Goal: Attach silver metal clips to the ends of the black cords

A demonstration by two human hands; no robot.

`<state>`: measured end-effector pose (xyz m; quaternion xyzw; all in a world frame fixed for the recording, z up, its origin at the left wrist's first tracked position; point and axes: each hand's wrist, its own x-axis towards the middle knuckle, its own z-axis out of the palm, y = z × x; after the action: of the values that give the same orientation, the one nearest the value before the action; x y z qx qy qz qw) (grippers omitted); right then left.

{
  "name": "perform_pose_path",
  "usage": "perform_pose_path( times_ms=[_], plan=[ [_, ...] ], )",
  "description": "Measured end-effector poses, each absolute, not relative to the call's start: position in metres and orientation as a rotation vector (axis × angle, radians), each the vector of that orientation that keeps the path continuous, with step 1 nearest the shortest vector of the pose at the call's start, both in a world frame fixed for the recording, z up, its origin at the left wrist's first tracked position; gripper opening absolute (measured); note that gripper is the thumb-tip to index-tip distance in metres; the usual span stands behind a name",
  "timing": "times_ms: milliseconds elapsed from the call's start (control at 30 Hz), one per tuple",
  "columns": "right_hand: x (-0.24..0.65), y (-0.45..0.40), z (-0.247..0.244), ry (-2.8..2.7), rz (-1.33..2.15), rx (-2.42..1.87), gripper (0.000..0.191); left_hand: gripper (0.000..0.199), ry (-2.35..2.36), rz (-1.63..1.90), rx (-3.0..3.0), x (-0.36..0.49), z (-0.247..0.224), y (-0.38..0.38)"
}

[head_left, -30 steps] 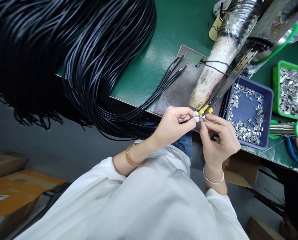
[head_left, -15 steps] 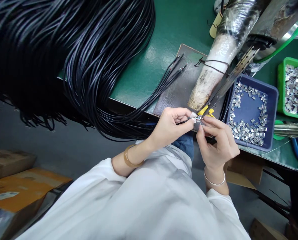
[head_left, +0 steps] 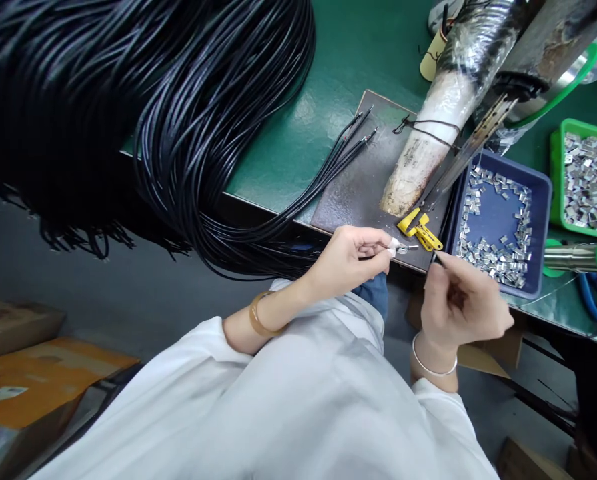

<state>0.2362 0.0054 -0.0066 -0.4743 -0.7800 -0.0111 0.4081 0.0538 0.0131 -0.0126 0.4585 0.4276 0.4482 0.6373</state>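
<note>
My left hand point(head_left: 351, 259) pinches the end of a black cable, with white wraps on the fingertips. A small metal clip and a short bare metal tip point(head_left: 411, 247) stick out past those fingers to the right. My right hand point(head_left: 461, 297) is closed, thumb against index finger, with a small dark bit between the tips that I cannot name. It is apart from the left hand, near the blue tray. A yellow piece point(head_left: 421, 230) with a slotted arm lies just beyond the hands, under the lower end of a dark metal bar.
A thick bundle of black cables point(head_left: 218, 100) covers the left side. Several cable ends rest on a dark plate point(head_left: 348, 193). A plastic-wrapped post point(head_left: 423, 147) leans over it. To the right are a blue tray point(head_left: 503, 207) and a green bin point(head_left: 555, 173) of metal clips.
My right hand has drawn away from the left, to the right and nearer my body, and its fingers have curled. The metal tip at my left fingers and the yellow piece now show fully.
</note>
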Motion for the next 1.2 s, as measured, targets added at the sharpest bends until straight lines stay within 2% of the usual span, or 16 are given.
perform_pose_path(
  times_ms=[100,200,267,400,533,667,800,867,1033,1200],
  plan=[
    [0.228,0.005,0.000,-2.127,-0.096,-1.202,0.019,0.014,1.012,1.120,1.162,0.057,-0.016,0.009],
    [0.221,0.009,-0.002,-2.169,-0.056,-1.203,0.005,0.015,1.040,1.170,1.192,0.059,-0.022,0.007],
    [0.219,0.011,-0.005,-2.127,0.015,-1.237,0.004,0.015,1.027,1.183,1.153,0.059,-0.025,0.007],
    [0.222,0.013,-0.011,-2.023,0.339,-1.295,0.003,0.016,0.959,1.176,1.112,0.055,-0.026,0.006],
    [0.225,0.015,-0.013,-1.908,0.679,-1.236,0.012,0.019,0.910,1.154,1.176,0.053,-0.024,0.003],
    [0.224,0.016,-0.012,-1.703,0.439,-1.213,0.012,0.024,0.963,1.218,1.125,0.056,-0.025,0.005],
    [0.222,0.017,-0.011,-1.445,0.264,-1.036,0.019,0.020,1.004,1.275,0.996,0.060,-0.023,0.013],
    [0.221,0.017,-0.013,-1.479,0.233,-1.048,0.023,0.018,0.986,1.282,0.943,0.060,-0.021,0.017],
    [0.220,0.020,-0.020,-1.784,0.088,-1.084,0.015,0.014,0.969,1.250,0.921,0.059,-0.015,0.023],
    [0.217,0.025,-0.024,-1.816,0.055,-1.048,0.016,0.016,0.948,1.281,0.876,0.062,-0.014,0.026]
  ],
)
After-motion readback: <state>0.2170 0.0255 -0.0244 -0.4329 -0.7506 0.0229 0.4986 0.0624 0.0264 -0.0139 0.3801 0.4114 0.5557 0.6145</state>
